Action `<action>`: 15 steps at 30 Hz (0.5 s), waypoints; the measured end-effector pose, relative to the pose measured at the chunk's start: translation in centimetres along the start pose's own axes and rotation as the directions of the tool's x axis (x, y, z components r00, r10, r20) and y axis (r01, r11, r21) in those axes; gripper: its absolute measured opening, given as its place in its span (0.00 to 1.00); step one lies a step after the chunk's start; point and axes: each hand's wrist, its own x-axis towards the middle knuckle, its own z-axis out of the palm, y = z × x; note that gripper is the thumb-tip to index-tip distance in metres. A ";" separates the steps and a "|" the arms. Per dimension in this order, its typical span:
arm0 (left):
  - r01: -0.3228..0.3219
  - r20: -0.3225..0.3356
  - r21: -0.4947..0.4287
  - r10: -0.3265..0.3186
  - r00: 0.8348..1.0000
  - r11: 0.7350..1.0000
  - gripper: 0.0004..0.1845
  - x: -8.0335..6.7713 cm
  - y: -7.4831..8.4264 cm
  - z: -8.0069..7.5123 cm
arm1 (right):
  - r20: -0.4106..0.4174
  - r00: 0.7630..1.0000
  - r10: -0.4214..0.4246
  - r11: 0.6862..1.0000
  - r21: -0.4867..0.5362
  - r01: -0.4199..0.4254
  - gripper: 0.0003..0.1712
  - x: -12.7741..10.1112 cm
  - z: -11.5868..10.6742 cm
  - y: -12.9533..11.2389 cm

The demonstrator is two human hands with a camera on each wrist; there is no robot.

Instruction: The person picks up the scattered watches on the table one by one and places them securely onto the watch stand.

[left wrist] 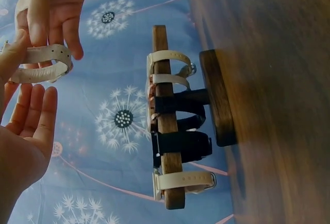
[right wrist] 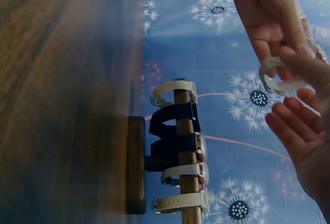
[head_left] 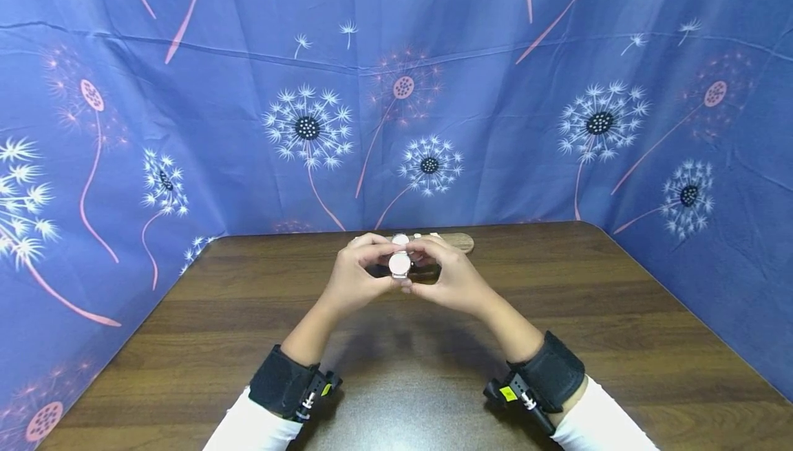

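In the head view my left hand and right hand meet over the middle of the table, holding one white-strapped wristwatch between fingertips and thumbs. Its round pale dial faces me, and details on it are washed out. The looped strap hangs away from the dial in the left wrist view, fastened into a ring with small holes showing. Right behind the hands, a wooden watch stand is mostly covered by them in the head view.
Several watches hang on the stand's horizontal bar, among them a cream-strapped watch and a black-strapped watch. The stand's wooden base rests on the brown wooden table. A blue dandelion-print cloth hangs behind and along both sides.
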 end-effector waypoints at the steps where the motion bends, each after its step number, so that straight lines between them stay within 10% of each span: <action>1: -0.014 -0.002 0.004 0.014 1.000 1.000 0.24 0.0 -0.3 0.1 | -0.017 1.000 -0.014 1.000 -0.010 0.014 0.29 0.0 0.1 0.0; 15: -0.063 0.067 -0.140 0.072 0.995 0.988 0.25 -0.3 -2.8 0.3 | -0.087 0.993 -0.083 0.996 0.003 0.084 0.22 0.1 0.0 -0.4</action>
